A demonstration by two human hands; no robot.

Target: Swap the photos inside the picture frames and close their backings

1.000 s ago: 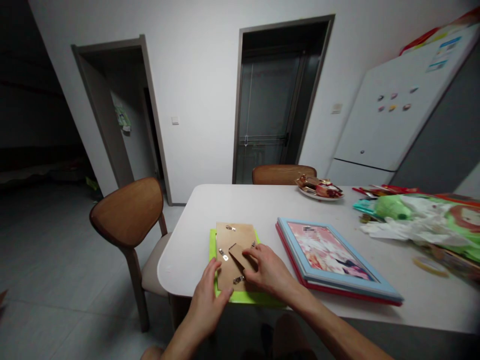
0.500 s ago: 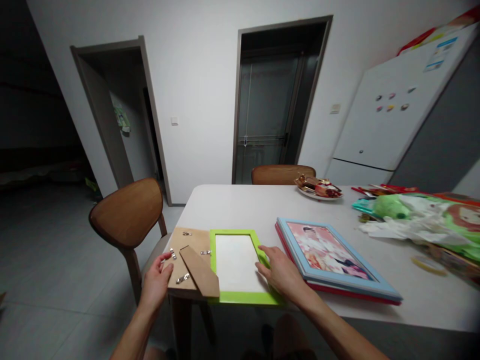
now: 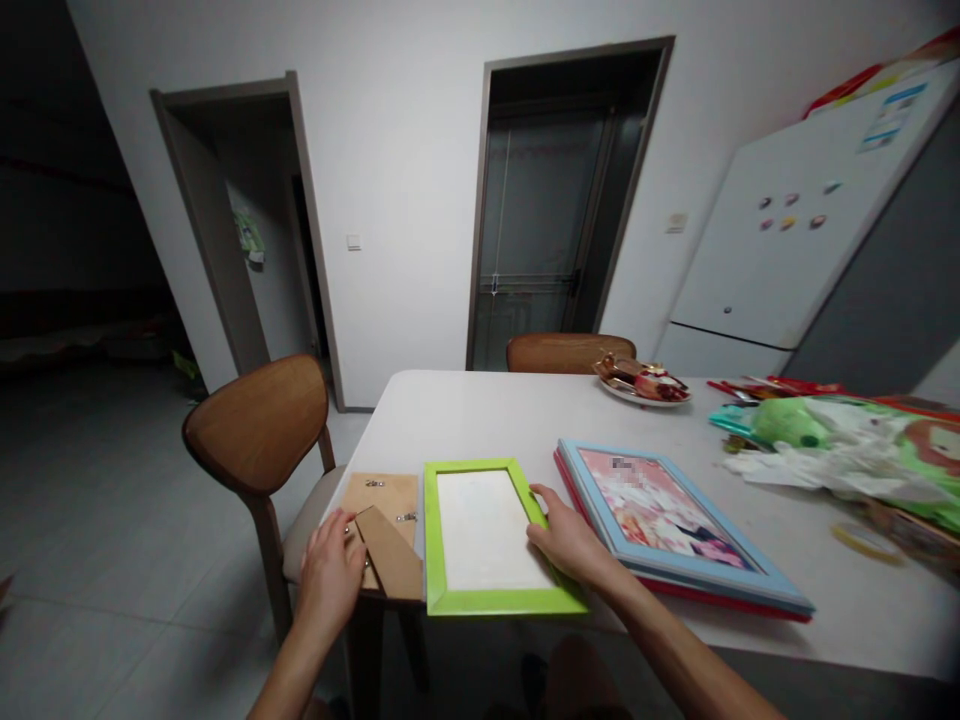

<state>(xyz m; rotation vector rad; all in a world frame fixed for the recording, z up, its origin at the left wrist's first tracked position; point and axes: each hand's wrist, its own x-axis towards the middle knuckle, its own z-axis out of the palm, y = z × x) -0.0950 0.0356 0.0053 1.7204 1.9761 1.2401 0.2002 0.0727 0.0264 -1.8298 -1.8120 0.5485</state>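
The picture frame [image 3: 506, 603] has a lime-green border around a white centre and lies at the table's near edge. My right hand [image 3: 566, 535] grips its right side, fingers on the border. Just left of the frame lies a brown backing board [image 3: 397, 490] with small metal clips and a fold-out stand leg [image 3: 394, 555]. Over the left part of this board is my left hand [image 3: 331, 565], its bent fingers closed on the edge and partly covering the clips. To the right, a light blue picture frame [image 3: 682, 510] with a pink picture rests on a red one.
A white table [image 3: 480, 410] carries a plate of wrapped items [image 3: 643, 385] at the back. Green and white plastic packaging [image 3: 832, 440] and a roll of tape [image 3: 868, 545] lie at the right. Wooden chairs [image 3: 259, 425] stand at the left and far side.
My left hand has moved right, further over the backing board. The board has shifted slightly towards me, and a narrow gap shows between it and the green frame. My right hand stays on the frame.
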